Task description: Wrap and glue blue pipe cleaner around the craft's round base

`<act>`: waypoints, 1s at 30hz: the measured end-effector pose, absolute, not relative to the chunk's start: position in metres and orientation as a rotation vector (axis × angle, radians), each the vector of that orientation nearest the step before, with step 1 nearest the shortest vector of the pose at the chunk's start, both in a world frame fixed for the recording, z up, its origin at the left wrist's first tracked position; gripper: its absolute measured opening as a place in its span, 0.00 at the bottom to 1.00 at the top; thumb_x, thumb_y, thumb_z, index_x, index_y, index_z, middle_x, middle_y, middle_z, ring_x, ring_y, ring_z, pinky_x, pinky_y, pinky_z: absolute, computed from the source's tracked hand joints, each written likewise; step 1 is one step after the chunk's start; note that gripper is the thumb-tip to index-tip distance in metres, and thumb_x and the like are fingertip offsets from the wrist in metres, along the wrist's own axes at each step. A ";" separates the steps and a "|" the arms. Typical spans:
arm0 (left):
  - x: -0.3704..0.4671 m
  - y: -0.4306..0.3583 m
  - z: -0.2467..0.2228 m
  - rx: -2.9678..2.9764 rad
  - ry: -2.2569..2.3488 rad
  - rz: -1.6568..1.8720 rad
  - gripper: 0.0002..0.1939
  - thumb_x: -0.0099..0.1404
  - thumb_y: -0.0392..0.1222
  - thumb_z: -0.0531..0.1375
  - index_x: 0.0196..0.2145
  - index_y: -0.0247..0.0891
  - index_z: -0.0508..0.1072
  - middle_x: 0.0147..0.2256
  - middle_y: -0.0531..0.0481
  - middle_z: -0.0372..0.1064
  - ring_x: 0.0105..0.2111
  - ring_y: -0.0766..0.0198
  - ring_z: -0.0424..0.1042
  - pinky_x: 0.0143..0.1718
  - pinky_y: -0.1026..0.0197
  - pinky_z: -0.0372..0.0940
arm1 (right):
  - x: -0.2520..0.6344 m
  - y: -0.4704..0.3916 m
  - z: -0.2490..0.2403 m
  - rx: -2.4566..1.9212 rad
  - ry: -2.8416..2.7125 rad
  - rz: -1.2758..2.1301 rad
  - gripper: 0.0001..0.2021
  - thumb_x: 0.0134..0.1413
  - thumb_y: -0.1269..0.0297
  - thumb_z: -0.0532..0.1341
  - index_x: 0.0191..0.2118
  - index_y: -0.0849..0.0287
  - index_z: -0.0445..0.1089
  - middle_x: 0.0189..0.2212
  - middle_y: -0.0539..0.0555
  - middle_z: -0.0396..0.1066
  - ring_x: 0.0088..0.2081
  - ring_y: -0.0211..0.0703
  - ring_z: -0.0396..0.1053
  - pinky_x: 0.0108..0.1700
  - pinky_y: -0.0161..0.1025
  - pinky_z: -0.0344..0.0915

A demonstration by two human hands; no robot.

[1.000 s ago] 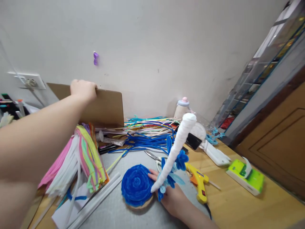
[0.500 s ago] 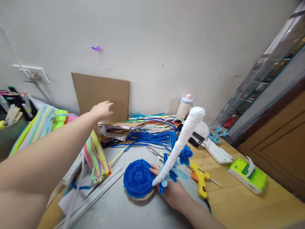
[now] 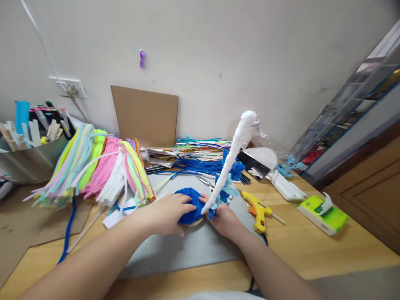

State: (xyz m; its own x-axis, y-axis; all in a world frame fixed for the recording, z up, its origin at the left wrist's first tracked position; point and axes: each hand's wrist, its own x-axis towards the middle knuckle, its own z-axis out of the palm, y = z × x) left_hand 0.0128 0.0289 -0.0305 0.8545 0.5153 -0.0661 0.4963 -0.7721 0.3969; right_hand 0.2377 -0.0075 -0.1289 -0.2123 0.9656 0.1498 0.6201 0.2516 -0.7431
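Note:
A round base (image 3: 195, 205) covered with coiled blue pipe cleaner sits on the grey mat. From its right edge a white wrapped stem (image 3: 233, 156) rises, leaning up to the right, with dark and light blue fuzzy flowers (image 3: 231, 183) along it. My left hand (image 3: 170, 212) grips the base from the left, fingers over its top and thumb at the near edge. On the other side, my right hand (image 3: 223, 218) is closed at the base's right edge, behind the stem's foot. The stem and flowers partly hide its fingers.
Bundles of coloured pipe cleaners (image 3: 108, 166) lie at left beside a metal tub (image 3: 29, 162) of sticks. Blue pipe cleaners (image 3: 200, 164) and scissors (image 3: 204, 180) lie behind the base. A yellow glue gun (image 3: 258, 210), phone (image 3: 253, 164) and green tissue pack (image 3: 323, 212) are at right.
My left hand has come down from in front of the cardboard onto the blue base. My right hand stays at the base's right edge. The view has shifted, showing more of the left side.

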 end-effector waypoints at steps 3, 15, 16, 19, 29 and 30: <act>0.015 0.018 -0.048 2.577 0.860 0.263 0.22 0.53 0.43 0.66 0.46 0.46 0.71 0.47 0.47 0.68 0.47 0.52 0.66 0.49 0.54 0.60 | 0.237 -0.008 -0.127 -1.455 -1.912 0.720 0.25 0.52 0.68 0.57 0.57 0.48 0.63 0.57 0.51 0.64 0.57 0.49 0.61 0.59 0.48 0.58; 0.025 0.010 -0.093 2.341 1.112 0.760 0.09 0.54 0.44 0.66 0.33 0.42 0.74 0.42 0.49 0.69 0.44 0.56 0.66 0.48 0.53 0.59 | 0.238 -0.008 -0.125 -1.440 -1.887 0.719 0.24 0.49 0.69 0.59 0.55 0.51 0.67 0.54 0.51 0.67 0.56 0.50 0.63 0.59 0.46 0.58; 0.026 0.009 -0.093 2.346 1.110 0.764 0.09 0.54 0.45 0.66 0.33 0.42 0.74 0.42 0.49 0.69 0.44 0.56 0.66 0.48 0.53 0.59 | 0.238 -0.008 -0.125 -1.438 -1.884 0.716 0.24 0.49 0.69 0.59 0.55 0.51 0.67 0.53 0.51 0.67 0.56 0.49 0.62 0.59 0.46 0.58; 0.026 0.008 -0.093 2.367 1.098 0.763 0.11 0.53 0.46 0.66 0.34 0.42 0.73 0.42 0.49 0.68 0.44 0.56 0.66 0.47 0.53 0.58 | 0.237 -0.009 -0.124 -1.434 -1.892 0.697 0.24 0.51 0.69 0.58 0.55 0.52 0.66 0.54 0.52 0.67 0.56 0.49 0.63 0.58 0.46 0.59; 0.031 0.004 -0.089 2.407 1.209 0.704 0.09 0.53 0.45 0.66 0.31 0.42 0.72 0.41 0.52 0.67 0.44 0.57 0.65 0.43 0.55 0.57 | 0.237 -0.009 -0.123 -1.419 -1.926 0.712 0.24 0.51 0.69 0.57 0.55 0.53 0.66 0.55 0.52 0.66 0.57 0.49 0.62 0.59 0.48 0.58; 0.031 0.004 -0.089 2.408 1.217 0.693 0.09 0.53 0.45 0.66 0.31 0.42 0.72 0.41 0.52 0.67 0.44 0.57 0.65 0.43 0.55 0.56 | 0.237 -0.009 -0.122 -1.417 -1.925 0.715 0.24 0.51 0.69 0.57 0.55 0.52 0.66 0.55 0.52 0.66 0.57 0.48 0.62 0.59 0.48 0.58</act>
